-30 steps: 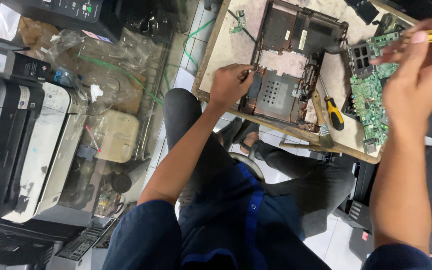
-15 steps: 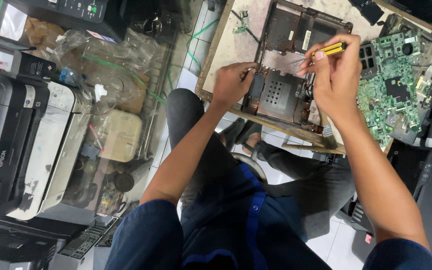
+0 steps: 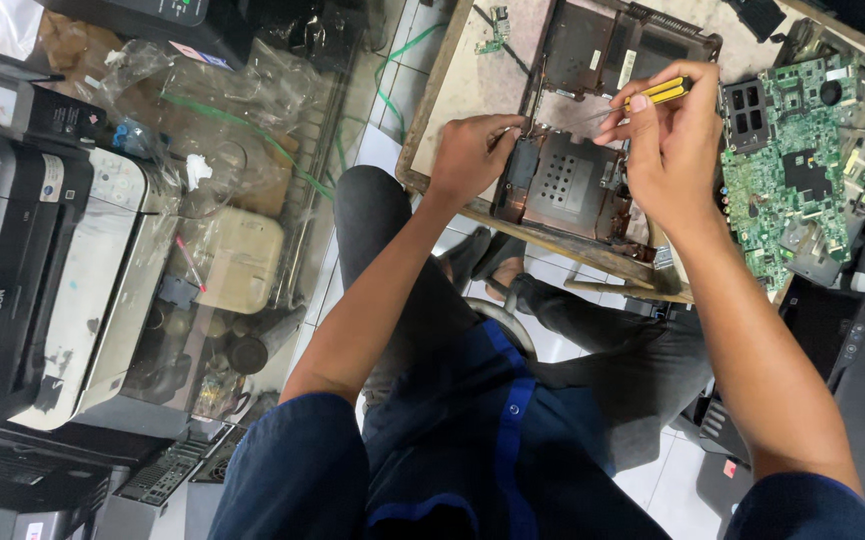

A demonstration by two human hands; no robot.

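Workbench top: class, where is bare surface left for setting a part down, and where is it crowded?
Bare wood on the workbench lies between its left rim and the open laptop chassis, below the small green board. Right of the chassis it is crowded: the right hand, yellow screwdriver, green motherboard.

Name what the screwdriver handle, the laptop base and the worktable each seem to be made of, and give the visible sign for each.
Screwdriver handle: probably plastic, glossy yellow with black stripes.
Laptop base: apparently dark moulded plastic with dull metal shielding inside; a perforated plate shows.
Worktable: likely wood, a pale, worn top with a raised brown rim.
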